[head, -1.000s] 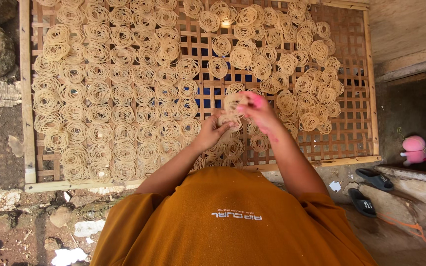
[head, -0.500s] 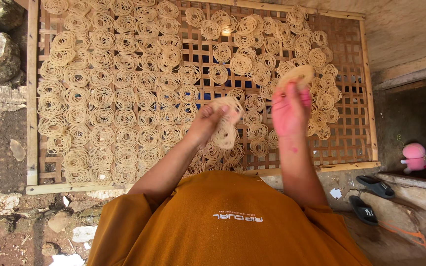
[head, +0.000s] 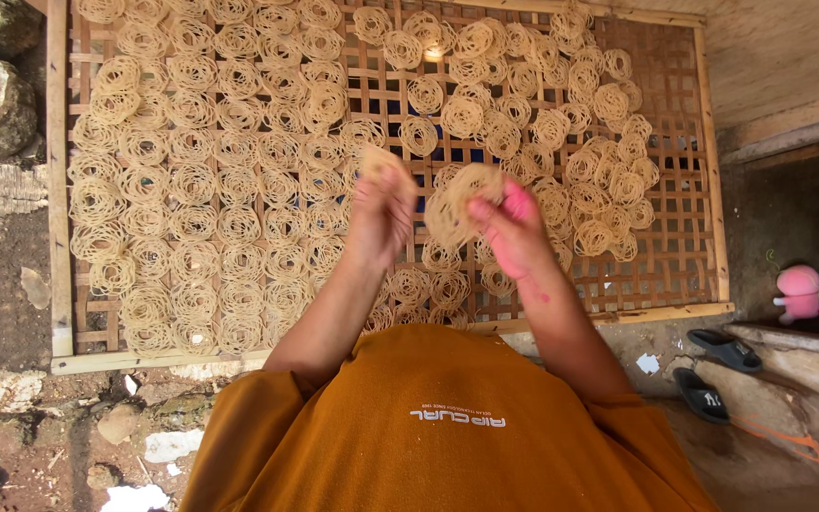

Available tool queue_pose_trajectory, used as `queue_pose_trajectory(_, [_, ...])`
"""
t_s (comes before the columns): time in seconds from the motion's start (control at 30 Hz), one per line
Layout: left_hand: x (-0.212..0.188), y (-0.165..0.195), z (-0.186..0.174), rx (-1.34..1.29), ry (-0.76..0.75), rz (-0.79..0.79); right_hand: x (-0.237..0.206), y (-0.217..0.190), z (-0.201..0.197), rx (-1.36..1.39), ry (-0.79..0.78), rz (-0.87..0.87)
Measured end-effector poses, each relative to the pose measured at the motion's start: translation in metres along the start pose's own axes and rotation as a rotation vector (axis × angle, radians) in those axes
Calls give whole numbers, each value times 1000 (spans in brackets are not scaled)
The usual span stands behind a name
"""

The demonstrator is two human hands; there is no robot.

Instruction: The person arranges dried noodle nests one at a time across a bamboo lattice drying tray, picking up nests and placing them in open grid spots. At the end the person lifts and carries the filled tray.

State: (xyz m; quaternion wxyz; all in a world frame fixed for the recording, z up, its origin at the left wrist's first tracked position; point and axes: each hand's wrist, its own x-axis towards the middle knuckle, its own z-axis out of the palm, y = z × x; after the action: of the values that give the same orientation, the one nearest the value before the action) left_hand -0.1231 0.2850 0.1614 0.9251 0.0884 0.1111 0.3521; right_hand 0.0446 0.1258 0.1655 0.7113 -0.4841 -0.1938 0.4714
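A woven bamboo drying rack (head: 703, 256) in a wooden frame lies in front of me, covered with several round pale noodle-like coils (head: 239, 190). My left hand (head: 379, 220) is raised over the rack's middle and pinches a small coil (head: 378, 161) at its fingertips. My right hand (head: 514, 228), stained pink, holds a larger round coil (head: 457, 199) upright next to it. The coils on the left lie in neat rows. Those at the upper right overlap in a loose heap (head: 599, 161). My orange shirt (head: 447, 427) fills the bottom of the view.
Bare dirt, stones and white scraps (head: 11, 379) lie left of and below the rack. A pair of dark sandals (head: 713, 370) rests on a concrete step at the right. A pink toy figure (head: 798, 292) stands near a dark doorway. A wooden plank floor (head: 789, 57) lies at the upper right.
Both hands have come together again and lifted over the rack's middle. The right hand came back from the right with a large coil, and the left now holds a smaller one.
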Motion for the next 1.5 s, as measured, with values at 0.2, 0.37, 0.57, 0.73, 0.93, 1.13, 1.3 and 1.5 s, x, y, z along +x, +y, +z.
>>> queue_pose_trajectory(0.2, [33, 57, -7, 709, -79, 201, 19, -31, -29, 101, 78, -13])
queue_pose_trajectory(0.37, [48, 11, -60, 1671, -59, 127, 53, 43, -47, -559, 281, 167])
queue_pose_trajectory(0.57, [-21, -34, -103, 2310, -292, 41, -18, 116, -51, -1534, -52, -244])
queue_pose_trajectory(0.73, [-51, -48, -94, 2260, -357, 27, -6, 113, -40, -1480, -204, -169])
queue_pose_trajectory(0.93, [-51, -39, -66, 1453, -146, -311, -30, 58, -20, -1108, -205, 123])
queue_pose_trajectory(1.13, [-41, -21, -39, 1672, -311, 567, -54, 36, 6, -907, 103, -395])
queue_pose_trajectory(1.3, [-47, -4, -58, 2120, -636, 513, -89, 78, 2, -1444, -138, -126])
queue_pose_trajectory(1.5, [-96, -4, -88, 2270, -779, 187, -115, 116, -8, -1498, -62, -311])
